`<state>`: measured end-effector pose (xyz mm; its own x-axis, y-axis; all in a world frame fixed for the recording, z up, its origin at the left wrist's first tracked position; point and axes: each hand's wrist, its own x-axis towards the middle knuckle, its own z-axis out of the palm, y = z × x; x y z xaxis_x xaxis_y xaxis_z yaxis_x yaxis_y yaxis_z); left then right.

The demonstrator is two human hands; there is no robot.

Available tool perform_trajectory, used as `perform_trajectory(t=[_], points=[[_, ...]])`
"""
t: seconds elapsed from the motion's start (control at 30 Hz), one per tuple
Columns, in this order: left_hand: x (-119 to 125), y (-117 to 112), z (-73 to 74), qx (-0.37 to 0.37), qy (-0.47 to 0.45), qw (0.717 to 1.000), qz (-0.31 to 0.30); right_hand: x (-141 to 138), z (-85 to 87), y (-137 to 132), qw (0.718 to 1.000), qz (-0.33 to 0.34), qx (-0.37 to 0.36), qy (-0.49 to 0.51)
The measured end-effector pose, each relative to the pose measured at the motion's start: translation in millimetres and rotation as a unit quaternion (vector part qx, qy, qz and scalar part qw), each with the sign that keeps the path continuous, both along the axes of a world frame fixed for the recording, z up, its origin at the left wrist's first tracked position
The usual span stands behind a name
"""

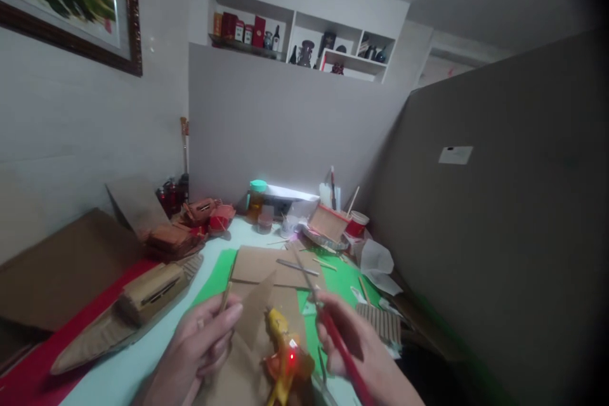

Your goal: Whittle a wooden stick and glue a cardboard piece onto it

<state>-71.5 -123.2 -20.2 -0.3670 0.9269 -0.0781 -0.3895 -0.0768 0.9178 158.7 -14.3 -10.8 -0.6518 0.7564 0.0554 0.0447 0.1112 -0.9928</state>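
Observation:
My left hand (202, 346) is closed on a thin wooden stick (224, 297) and touches a pointed piece of brown cardboard (254, 320). My right hand (354, 355) is closed on red-handled scissors (340, 342), whose metal blades (304, 273) point away over the cardboard. A yellow glue gun (283, 355) with a red light lies between the two hands. All of this is over a green cutting mat (216, 276) with flat cardboard sheets (264, 264) on it.
Cardboard boat models (137, 304) lie at the left on a red cloth. Jars, a red cup (356, 224), brushes and a small cardboard box crowd the table's far end. White paper (375, 263) lies right. Grey cardboard screens (499, 203) stand behind and right.

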Motion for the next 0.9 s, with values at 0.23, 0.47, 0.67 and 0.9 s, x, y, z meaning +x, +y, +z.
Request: perform_trajectory(t=[0.23, 0.47, 0.67, 0.9], points=[[7, 0, 5.0, -0.006, -0.019, 1.0, 0.023, -13, 8.0, -24, 0.985, 0.095, 0.064, -0.129], [18, -3, 2.9, -0.006, 0.009, 1.0, -0.012, -21, 2.4, -33, 0.986, 0.109, 0.056, -0.11], [17, -5, 2.6, -0.007, 0.024, 0.999, -0.03, -16, 8.0, -34, 0.979, 0.09, 0.084, -0.162], [13, -9, -1.8, -0.037, 0.052, 0.997, -0.045, -11, 9.7, -35, 0.986, 0.087, 0.069, -0.125]])
